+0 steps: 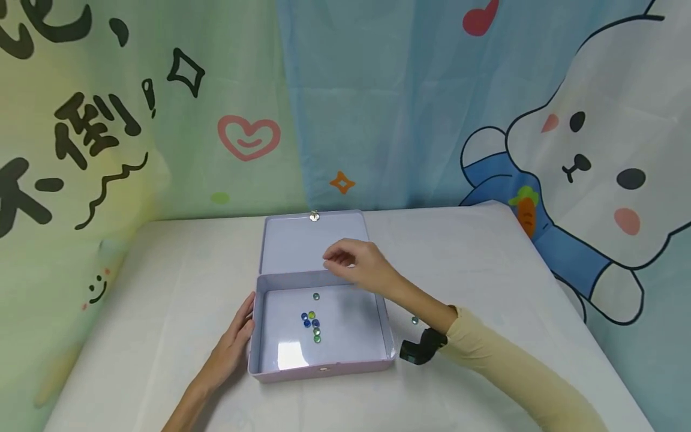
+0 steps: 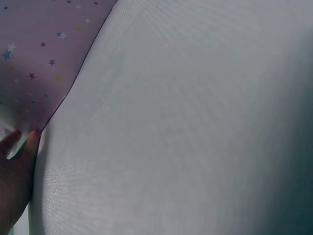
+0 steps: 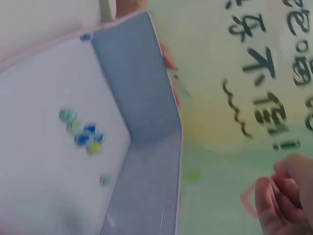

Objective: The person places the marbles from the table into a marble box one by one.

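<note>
An open tin box [image 1: 353, 339] with a pale lilac inside stands on the table, its lid [image 1: 294, 243] folded back. Green, blue and yellow glass marbles [image 1: 315, 323] form a loose row on its floor, and one pale green marble [image 1: 316, 296] lies farther back. My left hand [image 1: 232, 345] rests along the box's left side with fingers extended; in the left wrist view the star-patterned outer wall [image 2: 44, 63] shows beside it. Over the back edge hovers my right hand [image 1: 358, 264], fingers curled towards the thumb; I cannot tell whether a marble is hidden in it.
One more marble [image 1: 415, 320] lies on the white tablecloth [image 1: 475, 252] to the right of the box, by the right forearm. A black wrist camera [image 1: 423, 347] sits on that wrist. Behind the table hangs a printed curtain [image 1: 356, 108].
</note>
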`<state>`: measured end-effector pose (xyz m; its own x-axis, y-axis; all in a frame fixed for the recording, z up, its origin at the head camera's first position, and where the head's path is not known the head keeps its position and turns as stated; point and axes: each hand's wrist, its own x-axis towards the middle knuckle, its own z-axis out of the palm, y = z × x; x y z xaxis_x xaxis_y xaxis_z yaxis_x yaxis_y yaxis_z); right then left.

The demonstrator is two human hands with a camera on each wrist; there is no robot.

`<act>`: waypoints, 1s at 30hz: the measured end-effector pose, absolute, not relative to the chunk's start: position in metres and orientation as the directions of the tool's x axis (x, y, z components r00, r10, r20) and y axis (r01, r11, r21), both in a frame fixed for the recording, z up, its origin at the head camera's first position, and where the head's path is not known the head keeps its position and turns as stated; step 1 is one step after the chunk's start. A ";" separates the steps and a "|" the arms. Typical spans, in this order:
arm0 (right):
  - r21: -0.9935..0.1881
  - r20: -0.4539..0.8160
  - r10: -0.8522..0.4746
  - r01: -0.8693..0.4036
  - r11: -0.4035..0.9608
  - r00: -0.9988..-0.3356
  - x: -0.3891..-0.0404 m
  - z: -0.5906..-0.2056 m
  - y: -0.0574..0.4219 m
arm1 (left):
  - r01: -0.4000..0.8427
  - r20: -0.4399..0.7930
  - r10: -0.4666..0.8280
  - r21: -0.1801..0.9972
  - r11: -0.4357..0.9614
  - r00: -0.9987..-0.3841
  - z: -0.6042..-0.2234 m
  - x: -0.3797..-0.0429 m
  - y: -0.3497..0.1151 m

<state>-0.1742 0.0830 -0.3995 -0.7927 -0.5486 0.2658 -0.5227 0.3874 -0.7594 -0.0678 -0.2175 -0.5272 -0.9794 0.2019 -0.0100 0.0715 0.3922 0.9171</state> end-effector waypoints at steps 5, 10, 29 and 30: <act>-0.821 0.198 -0.329 -0.339 0.459 -0.924 -0.171 -0.412 0.133 | 0.055 -0.023 0.195 0.920 0.387 -0.981 -0.527 -0.066 -0.216; -0.847 0.091 -0.196 -0.179 0.501 -0.976 -0.160 -0.443 0.184 | 0.046 -0.033 0.187 0.914 0.404 -0.982 -0.529 -0.066 -0.216; -0.671 0.315 -0.324 -0.451 0.589 -0.892 -0.106 -0.533 0.259 | 0.054 -0.027 0.189 0.911 0.408 -0.982 -0.523 -0.066 -0.215; -0.668 0.315 -0.329 -0.454 0.590 -0.890 -0.106 -0.534 0.259 | 0.052 -0.029 0.188 0.911 0.410 -0.982 -0.523 -0.066 -0.215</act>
<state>-0.1059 0.2592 -0.5345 -0.8905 -0.3287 0.3146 -0.4538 0.5903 -0.6676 -0.0663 -0.2151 -0.5231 -0.9817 0.1883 -0.0286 0.0521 0.4098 0.9107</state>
